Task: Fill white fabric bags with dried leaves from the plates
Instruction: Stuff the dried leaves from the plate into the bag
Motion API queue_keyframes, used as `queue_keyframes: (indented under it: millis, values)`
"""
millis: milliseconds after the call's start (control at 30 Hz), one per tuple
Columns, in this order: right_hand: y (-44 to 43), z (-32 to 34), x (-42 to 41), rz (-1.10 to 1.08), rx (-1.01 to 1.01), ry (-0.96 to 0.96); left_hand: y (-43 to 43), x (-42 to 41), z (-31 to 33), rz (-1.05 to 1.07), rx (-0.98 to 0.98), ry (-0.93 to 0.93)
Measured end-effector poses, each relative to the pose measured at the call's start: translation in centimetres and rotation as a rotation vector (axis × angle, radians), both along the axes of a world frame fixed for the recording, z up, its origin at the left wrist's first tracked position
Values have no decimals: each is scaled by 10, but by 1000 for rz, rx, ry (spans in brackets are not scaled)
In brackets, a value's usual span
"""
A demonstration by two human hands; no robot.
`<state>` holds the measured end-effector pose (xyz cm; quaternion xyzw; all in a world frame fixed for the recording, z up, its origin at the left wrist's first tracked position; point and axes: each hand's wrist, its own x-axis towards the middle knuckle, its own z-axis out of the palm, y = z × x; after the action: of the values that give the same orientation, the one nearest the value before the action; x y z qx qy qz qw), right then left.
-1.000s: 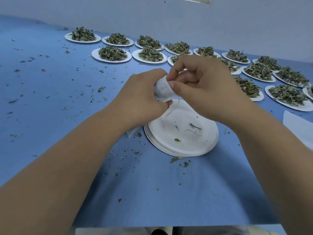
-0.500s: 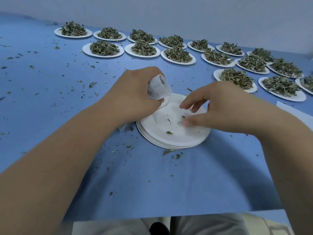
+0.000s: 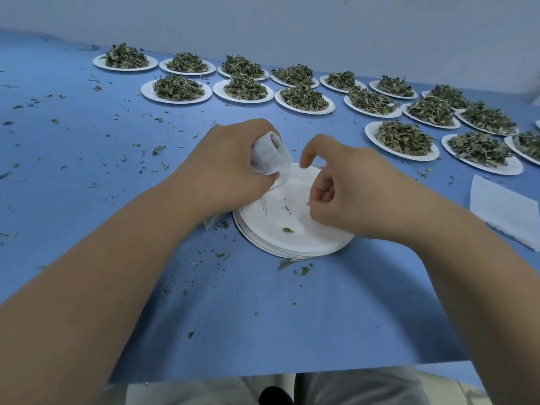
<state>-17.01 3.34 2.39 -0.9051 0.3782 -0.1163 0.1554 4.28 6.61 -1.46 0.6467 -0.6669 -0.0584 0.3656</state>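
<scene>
White fabric bag is over the far-left rim of the empty plate stack, mouth open, left hand fingers wrapped round it. Right hand is over the stack, fingers curled, can't tell if they're pinching anything. Leaf plates sit beyond the stack.

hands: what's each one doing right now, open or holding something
Left hand: grips the bag.
Right hand: fingers curled over the plates; cannot tell whether it pinches anything.
</scene>
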Motion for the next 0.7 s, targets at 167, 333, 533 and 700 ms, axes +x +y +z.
queue_keyframes:
  millis: [167, 333, 533, 700]
  values:
    - [-3, 21, 21, -39, 41, -577, 0, -3, 1, 26, -31, 6]
    - [-2, 14, 46, 17, 57, -529, 5, -6, 6, -19, -47, 56]
    - [-8, 16, 40, 49, 230, -656, 4, 3, 5, 29, -15, 101]
    - [-1, 11, 42, 145, 291, -508, 1, 1, 5, 44, -20, 84]
